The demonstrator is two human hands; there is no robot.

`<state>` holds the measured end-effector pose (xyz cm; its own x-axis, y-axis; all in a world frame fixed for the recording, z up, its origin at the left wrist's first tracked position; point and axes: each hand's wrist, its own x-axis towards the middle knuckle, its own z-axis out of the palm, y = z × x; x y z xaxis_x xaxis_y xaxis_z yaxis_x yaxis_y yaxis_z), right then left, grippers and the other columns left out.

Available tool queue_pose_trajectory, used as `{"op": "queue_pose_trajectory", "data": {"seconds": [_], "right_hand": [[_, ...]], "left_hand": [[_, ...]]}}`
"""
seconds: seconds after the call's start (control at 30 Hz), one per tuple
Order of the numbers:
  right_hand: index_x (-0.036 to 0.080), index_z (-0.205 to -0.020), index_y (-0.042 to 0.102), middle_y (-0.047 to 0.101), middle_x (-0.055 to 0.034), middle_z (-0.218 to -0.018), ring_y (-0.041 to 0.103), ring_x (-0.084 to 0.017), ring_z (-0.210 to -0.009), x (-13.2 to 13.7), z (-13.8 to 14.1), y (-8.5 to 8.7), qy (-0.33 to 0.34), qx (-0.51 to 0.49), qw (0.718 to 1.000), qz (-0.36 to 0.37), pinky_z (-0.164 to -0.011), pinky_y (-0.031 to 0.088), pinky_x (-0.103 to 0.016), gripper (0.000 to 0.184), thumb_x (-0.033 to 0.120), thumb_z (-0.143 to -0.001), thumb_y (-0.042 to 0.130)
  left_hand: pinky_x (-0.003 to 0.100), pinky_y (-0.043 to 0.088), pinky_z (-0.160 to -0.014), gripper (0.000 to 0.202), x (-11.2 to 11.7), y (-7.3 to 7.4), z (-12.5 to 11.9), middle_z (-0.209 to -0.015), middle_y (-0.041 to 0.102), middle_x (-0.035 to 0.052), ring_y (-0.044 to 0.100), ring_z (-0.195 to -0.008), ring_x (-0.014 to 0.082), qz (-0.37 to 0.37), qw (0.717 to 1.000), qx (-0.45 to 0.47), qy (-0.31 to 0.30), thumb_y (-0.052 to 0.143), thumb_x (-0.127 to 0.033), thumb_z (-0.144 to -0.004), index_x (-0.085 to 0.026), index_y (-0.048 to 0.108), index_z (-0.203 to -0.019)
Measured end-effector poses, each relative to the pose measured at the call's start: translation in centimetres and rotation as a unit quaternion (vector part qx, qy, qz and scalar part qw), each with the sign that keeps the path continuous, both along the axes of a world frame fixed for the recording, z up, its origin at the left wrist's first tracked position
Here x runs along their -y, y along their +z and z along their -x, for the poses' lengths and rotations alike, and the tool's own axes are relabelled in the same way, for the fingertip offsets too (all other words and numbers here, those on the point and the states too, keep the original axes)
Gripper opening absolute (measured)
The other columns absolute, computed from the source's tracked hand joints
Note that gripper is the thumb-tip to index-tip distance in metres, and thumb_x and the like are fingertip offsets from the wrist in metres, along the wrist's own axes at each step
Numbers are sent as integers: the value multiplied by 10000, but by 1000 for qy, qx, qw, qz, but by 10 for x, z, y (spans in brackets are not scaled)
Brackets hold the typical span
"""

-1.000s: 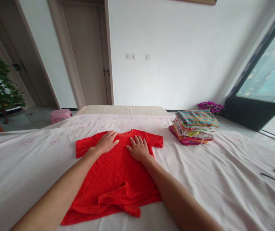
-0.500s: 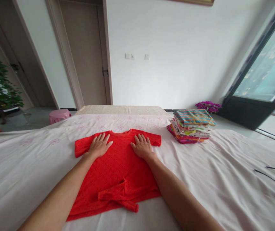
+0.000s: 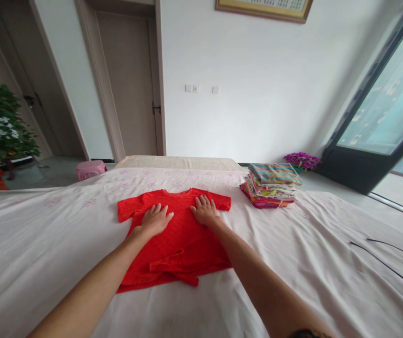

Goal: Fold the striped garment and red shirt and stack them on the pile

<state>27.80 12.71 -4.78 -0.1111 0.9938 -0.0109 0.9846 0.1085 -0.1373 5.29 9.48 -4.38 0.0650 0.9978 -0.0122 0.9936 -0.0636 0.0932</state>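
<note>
A red short-sleeved top (image 3: pixel 178 237) lies spread on the white sheet (image 3: pixel 279 263), its neckline away from me. Across its lower front runs a loose red tie, bunched into folds. My left hand (image 3: pixel 156 219) rests flat on the left upper part of the top, fingers spread. On the opposite side, below the right shoulder, my right hand (image 3: pixel 205 210) also lies flat with its fingers apart. Neither hand grips the fabric. Right of the top stands a stack of folded cloths (image 3: pixel 270 185), with a striped blue and orange one uppermost.
Two thin dark cords (image 3: pixel 386 263) lie on the sheet at the right. Beyond the left edge stand a pink stool (image 3: pixel 91 170) and a leafy plant (image 3: pixel 6 122). Purple flowers (image 3: pixel 302 160) are on the floor behind the stack.
My left hand has slid off the sleeve side toward the middle of the top and a little nearer me. The right hand stays by the shoulder. The view has tilted up slightly.
</note>
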Motion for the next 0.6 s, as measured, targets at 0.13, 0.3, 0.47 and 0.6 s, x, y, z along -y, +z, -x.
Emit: {"op": "queue_pose_trajectory", "data": {"seconds": [0.13,0.3,0.47,0.6], "right_hand": [[151,-1540,309,266,-146,-1610,193,-272,-1488,11,7,10,34,17,999,-6,-1190,72,-482,624,456,-996,323],[151,-1539,310,249,-138,-1618,194,-286,-1489,47,40,4,13,-16,1000,-2,-1180,161,-468,667,514,-979,323],[178,-1562,271,202,-93,-1638,118,-258,-1512,78,44,-11,44,-36,997,-46,-1208,60,-462,696,570,-988,258],[192,-1557,292,229,-95,-1630,161,-265,-1503,85,11,-10,33,-16,997,-62,-1204,69,-462,688,579,-988,276]], "left_hand": [[526,212,-1167,709,24,-6,3,-1625,232,153,222,-1495,340,8,1000,2,12,259,-587,-953,-203,306,-1547],[508,180,-1182,676,34,-16,4,-1610,277,159,232,-1492,337,-47,999,1,25,273,-556,-968,-206,319,-1544],[502,190,-1182,660,38,-24,15,-1595,316,157,270,-1480,328,-87,996,9,7,323,-551,-964,-214,353,-1531],[492,189,-1184,660,43,-29,33,-1592,330,147,271,-1481,319,-106,994,3,1,356,-557,-956,-224,365,-1525]]}}
